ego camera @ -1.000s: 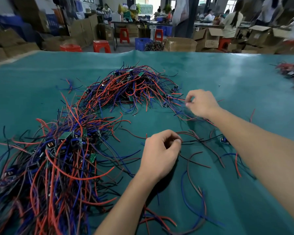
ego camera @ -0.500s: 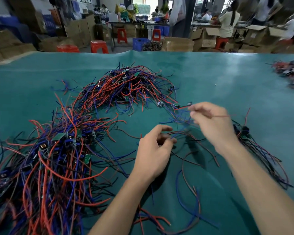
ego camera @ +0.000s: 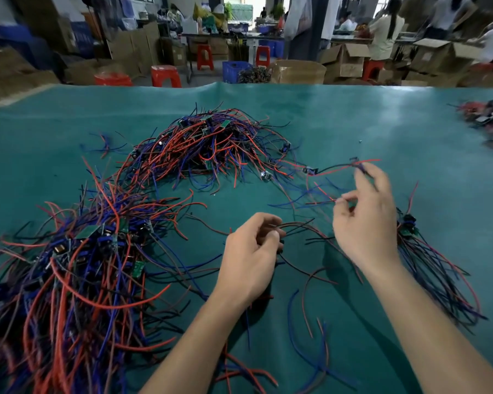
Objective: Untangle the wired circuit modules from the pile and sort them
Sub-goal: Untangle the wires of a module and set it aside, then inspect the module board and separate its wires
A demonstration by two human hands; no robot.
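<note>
Head view: the left hand (ego camera: 248,257) is pinching dark wires (ego camera: 299,227) above the green table (ego camera: 353,123). The right hand (ego camera: 365,220) is pinching a red-and-black wire (ego camera: 339,167) trailing from the far pile (ego camera: 211,146); a sorted bundle (ego camera: 427,260) is lying beside its wrist.

Two bare forearms, left hand (ego camera: 251,257), right hand (ego camera: 366,223), no sleeves

two hands (ego camera: 248,257), three wire piles (ego camera: 211,149), four red stools (ego camera: 165,75)
</note>
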